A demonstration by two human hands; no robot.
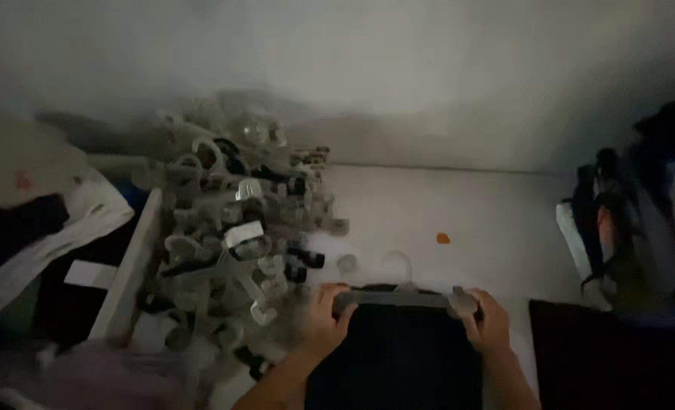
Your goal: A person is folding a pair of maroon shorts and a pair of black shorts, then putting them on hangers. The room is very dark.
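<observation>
A clear plastic clip hanger [404, 296] lies flat on a white surface [459, 205], with a dark garment [395, 353] hanging from it toward me. My left hand [324, 317] grips the hanger's left clip end. My right hand [488, 320] grips its right clip end. The hanger's hook points away from me. The scene is dim and somewhat blurred.
A big pile of clear plastic hangers [235, 220] sits to the left, close to my left hand. A white sack and dark cloth [41, 220] lie at far left. A heap of dark clothes [649, 212] is at right. A small orange scrap [444, 238] lies beyond the hanger.
</observation>
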